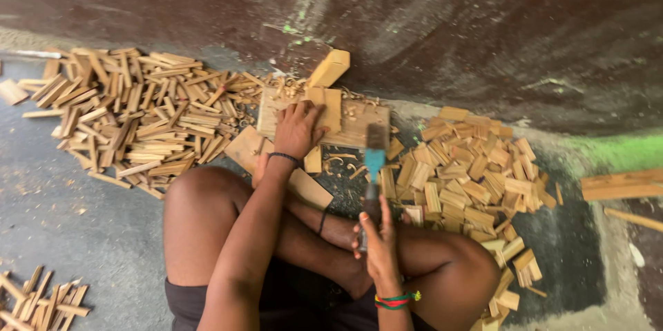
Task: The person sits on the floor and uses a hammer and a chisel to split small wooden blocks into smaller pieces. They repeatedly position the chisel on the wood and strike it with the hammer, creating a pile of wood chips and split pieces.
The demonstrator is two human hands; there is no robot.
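Heap of long wood strips [138, 117], well left of the left hand; heap of short wood blocks [469, 179], right of the right hand; wooden board [349, 127], under the left hand [298, 129], fingers spread flat, pressing a small block [330, 109]; right hand [378, 238] clenched round a blue-handled chisel [373, 165], blade blurred.

The person wore dark shorts [276, 300], seen at the near edge of the view, and both arms and legs were bare, with no sleeves. A thin black band [284, 158] circled the wrist of the left hand [297, 127]. The wrist of the right hand [378, 238] carried a bundle of thread bracelets [396, 299] in red, green and yellow, with a small loose tail on its right side. A thin dark cord [323, 221] circled one ankle.
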